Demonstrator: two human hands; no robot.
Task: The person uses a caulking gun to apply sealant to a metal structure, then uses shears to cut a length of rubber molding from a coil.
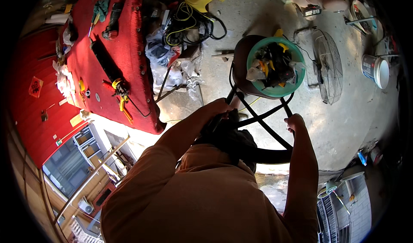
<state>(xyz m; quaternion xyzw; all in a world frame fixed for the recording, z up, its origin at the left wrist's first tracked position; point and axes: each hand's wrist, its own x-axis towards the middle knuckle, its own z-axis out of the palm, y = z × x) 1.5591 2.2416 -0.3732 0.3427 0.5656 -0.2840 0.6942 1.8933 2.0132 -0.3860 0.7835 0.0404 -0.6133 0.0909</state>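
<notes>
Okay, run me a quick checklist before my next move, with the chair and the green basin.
1. Left hand gripping the chair: ok, closed on the frame's left side.
2. Right hand gripping: ok, closed on the frame's right side.
3. Basin fully on the seat: not ok, it seems to overhang on the right.
4. Contents inside the rim: not ok, whitish wrapping lies over its left side.
5. Wide gap on the right: not ok, a fan is close beside the basin.
6. Chair legs firm on the floor: cannot tell, their feet are hidden.
</notes>
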